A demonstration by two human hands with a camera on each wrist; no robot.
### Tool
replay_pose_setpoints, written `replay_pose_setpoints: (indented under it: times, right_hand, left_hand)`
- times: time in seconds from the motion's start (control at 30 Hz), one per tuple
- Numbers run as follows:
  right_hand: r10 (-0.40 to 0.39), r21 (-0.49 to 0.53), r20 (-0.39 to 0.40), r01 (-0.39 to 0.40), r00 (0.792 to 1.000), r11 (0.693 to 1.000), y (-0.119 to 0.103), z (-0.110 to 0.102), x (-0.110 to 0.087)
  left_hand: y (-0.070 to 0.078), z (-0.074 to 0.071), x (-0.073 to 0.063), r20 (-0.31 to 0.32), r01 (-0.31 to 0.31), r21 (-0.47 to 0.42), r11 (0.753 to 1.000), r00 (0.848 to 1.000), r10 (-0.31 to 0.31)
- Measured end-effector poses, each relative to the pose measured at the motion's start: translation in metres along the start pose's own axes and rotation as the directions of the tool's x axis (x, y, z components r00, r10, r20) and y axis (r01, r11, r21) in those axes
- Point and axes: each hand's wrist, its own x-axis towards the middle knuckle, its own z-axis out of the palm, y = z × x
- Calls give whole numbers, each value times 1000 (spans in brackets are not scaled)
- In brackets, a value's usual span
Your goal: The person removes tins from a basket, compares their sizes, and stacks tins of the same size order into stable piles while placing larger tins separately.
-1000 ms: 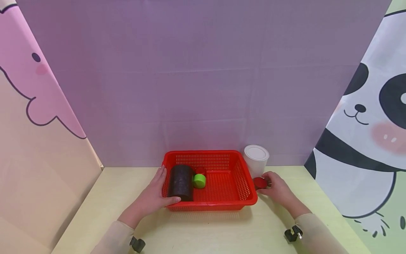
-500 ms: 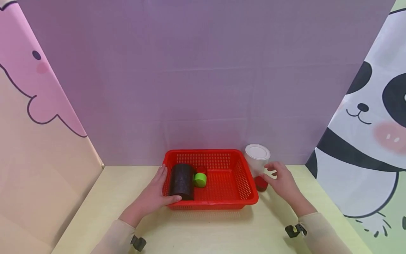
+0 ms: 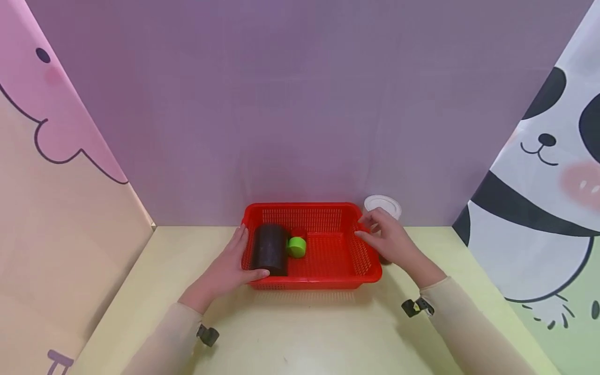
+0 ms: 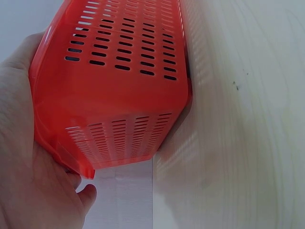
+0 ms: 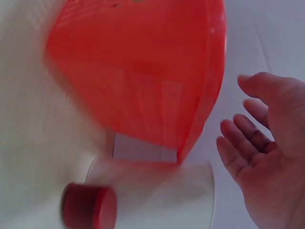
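- Both hands are working at the basket: the left hand is holding its near left corner, fingers lying along the left rim and thumb crossing the near rim.
- The right hand is hovering by the right rim, fingers loosely bent and parted from the thumb; it is holding nothing, and the right wrist view is showing a gap between it and the basket.
- What is differing from a second ago: the right hand was gripping the red cylinder; now it is hanging up and inward from there, while the left hand is keeping its place.
- That cylinder is standing upright on the surface, outside the basket's right wall and just beside the white can; whether those two are touching is not showing clearly, as the right wrist view is blurring.
- Inside the basket, the black cylinder is lying toward the left, with the green piece just beside it and the red piece sitting partly behind the green one.
- Judging by this, the red cylinder is now standing released, leaving the right hand free while the left is steadying the basket.
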Motion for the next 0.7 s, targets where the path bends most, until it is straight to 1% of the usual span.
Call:
replay_pose_setpoints:
  times: [0.17, 0.3, 0.4, 0.5, 0.6, 0.7]
  right_hand:
    - [-21, -29, 115, 25, 993, 999, -21, 6, 20]
    - [-54, -40, 206, 64, 977, 997, -32, 17, 33]
    - [-74, -29, 286, 86, 955, 996, -37, 26, 41]
    - [-82, -17, 363, 95, 928, 995, -42, 36, 48]
    - [-67, -26, 429, 86, 901, 996, -49, 43, 54]
    - [-55, -40, 492, 86, 869, 996, -57, 47, 60]
  left_hand:
    - [6, -7, 3, 1, -11, 5, 1000, 1000, 11]
    - [10, -9, 0, 7, -11, 5, 1000, 1000, 11]
    - [11, -8, -3, 14, -5, 2, 1000, 1000, 5]
    - [10, -6, -6, 20, 7, -2, 1000, 1000, -7]
    - [11, -4, -9, 24, 10, -8, 1000, 1000, -9]
    - [11, -2, -11, 25, 14, -12, 1000, 1000, -14]
